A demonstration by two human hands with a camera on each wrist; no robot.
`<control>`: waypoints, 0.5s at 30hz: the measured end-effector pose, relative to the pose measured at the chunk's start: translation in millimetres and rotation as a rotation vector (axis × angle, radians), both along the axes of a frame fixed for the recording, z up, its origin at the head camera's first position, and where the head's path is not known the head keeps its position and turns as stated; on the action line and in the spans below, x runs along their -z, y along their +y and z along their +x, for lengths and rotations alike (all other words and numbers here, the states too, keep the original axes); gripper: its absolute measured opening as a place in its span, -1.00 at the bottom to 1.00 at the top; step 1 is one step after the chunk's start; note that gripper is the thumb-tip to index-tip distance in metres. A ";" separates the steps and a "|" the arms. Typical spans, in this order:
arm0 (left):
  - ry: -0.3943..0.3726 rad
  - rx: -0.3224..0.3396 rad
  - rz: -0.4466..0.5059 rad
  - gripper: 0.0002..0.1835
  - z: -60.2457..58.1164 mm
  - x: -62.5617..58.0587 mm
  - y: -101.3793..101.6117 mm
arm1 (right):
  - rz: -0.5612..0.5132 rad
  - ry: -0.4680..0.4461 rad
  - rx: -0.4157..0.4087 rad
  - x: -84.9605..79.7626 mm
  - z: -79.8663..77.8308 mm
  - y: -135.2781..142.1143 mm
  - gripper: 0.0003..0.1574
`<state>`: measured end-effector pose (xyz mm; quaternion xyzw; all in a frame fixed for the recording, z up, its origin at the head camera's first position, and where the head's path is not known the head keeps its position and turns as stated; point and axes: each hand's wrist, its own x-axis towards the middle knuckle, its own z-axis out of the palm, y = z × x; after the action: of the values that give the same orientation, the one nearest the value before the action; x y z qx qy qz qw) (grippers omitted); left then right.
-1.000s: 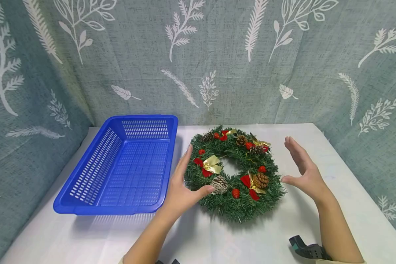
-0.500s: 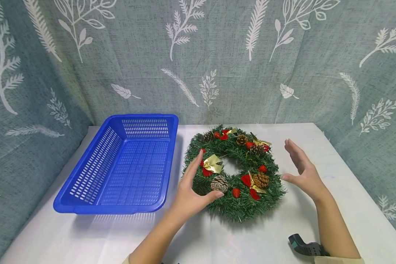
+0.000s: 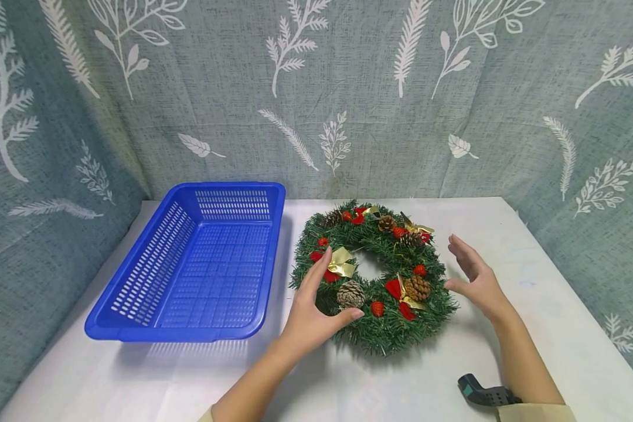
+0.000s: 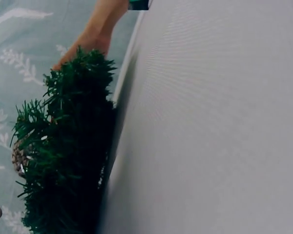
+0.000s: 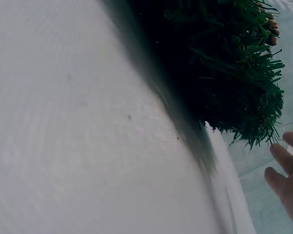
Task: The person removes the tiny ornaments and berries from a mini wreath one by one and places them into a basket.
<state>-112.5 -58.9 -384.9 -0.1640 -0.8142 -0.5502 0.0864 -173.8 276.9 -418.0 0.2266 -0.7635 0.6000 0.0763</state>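
A round green wreath (image 3: 395, 337) with pine cones, red berries and red and gold bows lies flat on the white table. My left hand (image 3: 311, 316) hovers over its near left part, thumb and fingers spread apart, the thumb close to a pale pine cone (image 3: 350, 294). To the wreath's right, my right hand (image 3: 482, 287) holds the same spread shape with its thumb tip near the outer needles. Whether either hand touches the needles I cannot tell. In the left wrist view the wreath (image 4: 63, 146) rises from the tabletop; the right wrist view shows fingers (image 5: 283, 158) beside its edge.
A blue plastic basket (image 3: 176, 335) with slotted walls stands left of the wreath. The white table (image 3: 380, 392) reaches back to a grey-green curtain (image 3: 369, 146) with white leaf prints. A dark strap device (image 3: 487, 394) sits at my right wrist.
My left hand has moved right, from the gap beside the basket to over the wreath's left side. The right hand has shifted slightly left and nearer me. The wreath and basket stay put.
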 end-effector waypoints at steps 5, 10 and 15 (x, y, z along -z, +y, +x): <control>-0.023 -0.005 -0.023 0.09 -2.1 6.1 1.9 | -0.051 -0.029 -0.014 10.7 -3.3 1.7 0.02; -0.050 0.009 -0.031 0.08 -4.0 12.1 4.1 | -0.101 -0.083 -0.038 24.8 -5.2 5.2 -0.01; -0.066 0.001 -0.055 0.08 -6.1 19.1 6.7 | -0.105 -0.123 -0.050 36.0 -4.8 8.3 -0.03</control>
<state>-118.6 -52.2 -404.0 -0.1484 -0.8314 -0.5326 0.0547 -178.6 285.2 -454.0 0.2041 -0.7284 0.6535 0.0261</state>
